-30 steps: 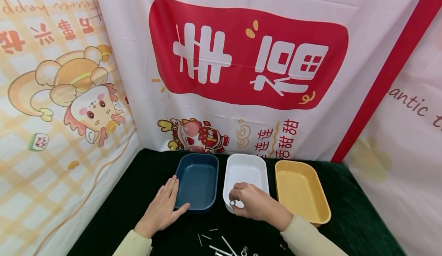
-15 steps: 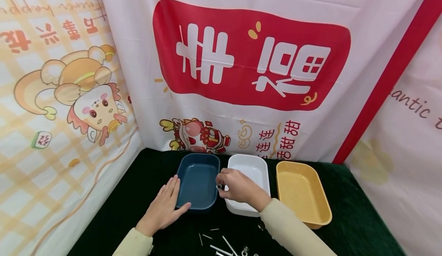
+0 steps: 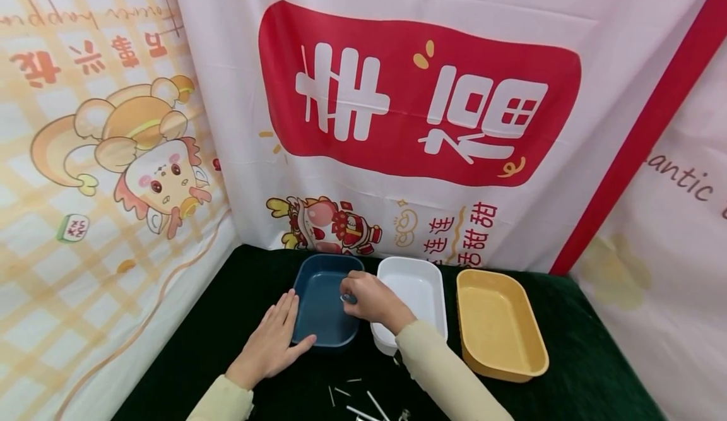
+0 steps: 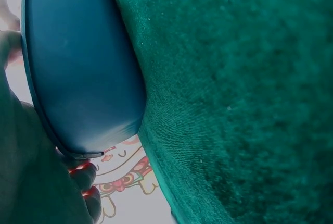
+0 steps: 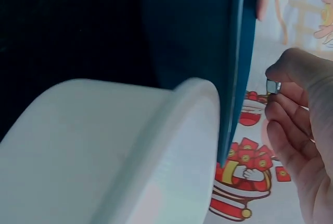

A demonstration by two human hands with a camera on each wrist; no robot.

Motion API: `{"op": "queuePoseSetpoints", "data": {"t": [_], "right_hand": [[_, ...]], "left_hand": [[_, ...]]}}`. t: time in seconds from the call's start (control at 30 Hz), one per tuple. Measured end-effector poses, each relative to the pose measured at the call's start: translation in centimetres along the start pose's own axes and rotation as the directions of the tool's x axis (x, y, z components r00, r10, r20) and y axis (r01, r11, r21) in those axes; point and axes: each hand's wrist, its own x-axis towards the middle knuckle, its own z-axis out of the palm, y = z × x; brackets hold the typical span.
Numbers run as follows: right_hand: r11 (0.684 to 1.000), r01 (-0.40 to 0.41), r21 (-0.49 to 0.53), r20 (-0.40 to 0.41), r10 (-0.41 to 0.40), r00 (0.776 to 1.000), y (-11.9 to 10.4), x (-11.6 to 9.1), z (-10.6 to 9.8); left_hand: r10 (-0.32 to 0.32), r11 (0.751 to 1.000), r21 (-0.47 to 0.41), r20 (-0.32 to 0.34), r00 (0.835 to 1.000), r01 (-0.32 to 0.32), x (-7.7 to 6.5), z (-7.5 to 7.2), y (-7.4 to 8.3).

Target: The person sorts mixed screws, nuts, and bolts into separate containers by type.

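Note:
My left hand (image 3: 271, 345) rests on the left rim of a blue tray (image 3: 318, 317), fingers straight and thumb spread over the near corner. In the left wrist view the outer wall of the blue tray (image 4: 78, 62) stands beside that hand. Over the right part of the blue tray, my right hand (image 3: 372, 301) pinches a small metal nut (image 3: 348, 298) between thumb and finger. The right wrist view shows the nut (image 5: 272, 86) close up at the fingertips, above the tray's rim. A white tray (image 3: 414, 285) lies partly under the right forearm.
A yellow tray (image 3: 500, 320) stands at the right. Thin nails (image 3: 342, 392), longer metal rods (image 3: 377, 404) and a small metal fitting (image 3: 404, 415) lie on the dark green cloth (image 3: 193, 351) in front. A printed curtain (image 3: 341, 181) hangs behind the trays.
My right hand has moved left with the nut, from above the white tray to above the blue tray. The left hand stays on the blue tray's rim.

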Motion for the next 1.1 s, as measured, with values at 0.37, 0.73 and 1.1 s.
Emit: {"op": "queuePoseSetpoints", "data": {"t": [0.37,0.73,1.1], "right_hand": [[0.998,-0.057,0.029,-0.081,0.059,0.995,0.8,-0.5,-1.2],[0.998,-0.059,0.036,-0.074,0.061,0.995,0.3,-4.5,-5.9],[0.999,-0.04,0.004,-0.012,0.041,0.999,-0.7,-9.4,-8.5]], "left_hand": [[0.012,1.0,-0.002,-0.004,1.0,-0.012,0.3,-0.1,0.4],[0.01,1.0,-0.002,-0.018,1.0,-0.01,0.2,-0.4,0.4],[-0.006,1.0,-0.004,0.003,1.0,0.006,0.0,-0.3,0.5]]}}
